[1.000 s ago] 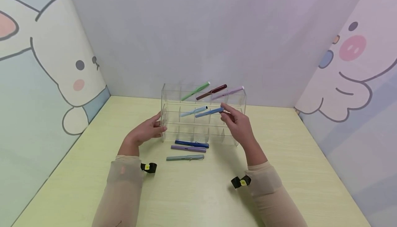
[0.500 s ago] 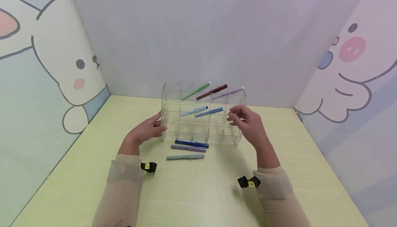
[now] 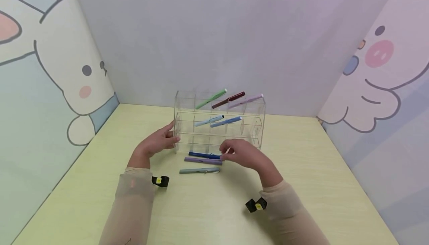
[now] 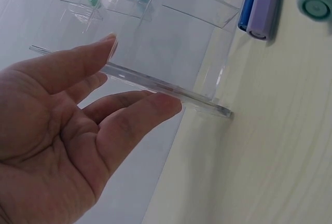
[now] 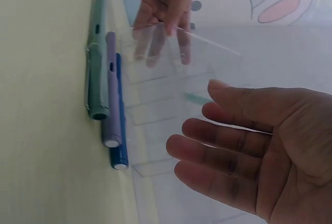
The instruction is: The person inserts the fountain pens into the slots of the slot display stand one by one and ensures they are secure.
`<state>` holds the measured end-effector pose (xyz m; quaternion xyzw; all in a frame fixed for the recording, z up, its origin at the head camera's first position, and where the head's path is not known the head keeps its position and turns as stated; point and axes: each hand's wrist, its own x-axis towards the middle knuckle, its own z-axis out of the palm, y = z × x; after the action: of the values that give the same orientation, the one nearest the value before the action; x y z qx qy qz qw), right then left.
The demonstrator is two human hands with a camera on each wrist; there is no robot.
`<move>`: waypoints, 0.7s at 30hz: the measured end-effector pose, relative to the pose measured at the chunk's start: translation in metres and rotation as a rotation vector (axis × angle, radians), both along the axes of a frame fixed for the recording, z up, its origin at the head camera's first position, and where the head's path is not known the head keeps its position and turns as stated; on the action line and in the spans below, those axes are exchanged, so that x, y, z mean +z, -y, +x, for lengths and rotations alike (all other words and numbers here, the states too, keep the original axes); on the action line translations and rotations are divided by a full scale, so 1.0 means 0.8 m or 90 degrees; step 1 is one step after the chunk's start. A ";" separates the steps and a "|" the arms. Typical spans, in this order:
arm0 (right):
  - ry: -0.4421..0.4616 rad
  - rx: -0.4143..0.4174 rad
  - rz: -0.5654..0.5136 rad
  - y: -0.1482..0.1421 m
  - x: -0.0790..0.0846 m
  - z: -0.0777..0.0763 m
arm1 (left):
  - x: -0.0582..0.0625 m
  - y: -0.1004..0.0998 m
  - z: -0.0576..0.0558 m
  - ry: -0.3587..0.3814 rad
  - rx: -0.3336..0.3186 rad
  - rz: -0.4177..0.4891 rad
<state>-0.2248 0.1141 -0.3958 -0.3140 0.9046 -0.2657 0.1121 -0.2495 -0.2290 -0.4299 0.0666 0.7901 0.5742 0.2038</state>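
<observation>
My left hand grips the left side panel of a clear acrylic pen rack, thumb on one face and fingers on the other. Just in front of the rack, a dark blue pen and a purple pen lie side by side on the table. A grey-green pen lies nearer to me. My right hand hovers at the right end of the dark blue pen. In the right wrist view its fingers are loosely bent, with nothing between them and the pens off to the left.
Green, dark red and light purple pens lean in the rack's top tier. The middle tier holds a light blue pen and a blue pen. Behind the rack stands a pale wall.
My right hand let go of the blue pen in the middle tier, drew back to the right, then came down and left toward the pens on the table. The left hand stays put.
</observation>
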 end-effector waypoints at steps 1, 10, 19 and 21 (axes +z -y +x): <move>0.000 0.008 0.012 0.005 -0.004 0.000 | 0.000 0.000 0.000 -0.002 -0.003 0.002; -0.051 0.023 0.139 0.030 -0.028 0.004 | -0.001 0.002 -0.001 0.000 -0.003 -0.002; -0.058 0.031 0.192 0.036 -0.038 0.009 | -0.001 0.001 -0.001 0.000 -0.009 0.011; -0.068 0.031 0.207 0.037 -0.041 0.010 | -0.001 0.001 -0.001 0.001 -0.009 0.013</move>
<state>-0.2171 0.0847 -0.4288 -0.3272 0.9323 -0.0964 0.1199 -0.2503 -0.2297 -0.4308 0.0740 0.7834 0.5811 0.2077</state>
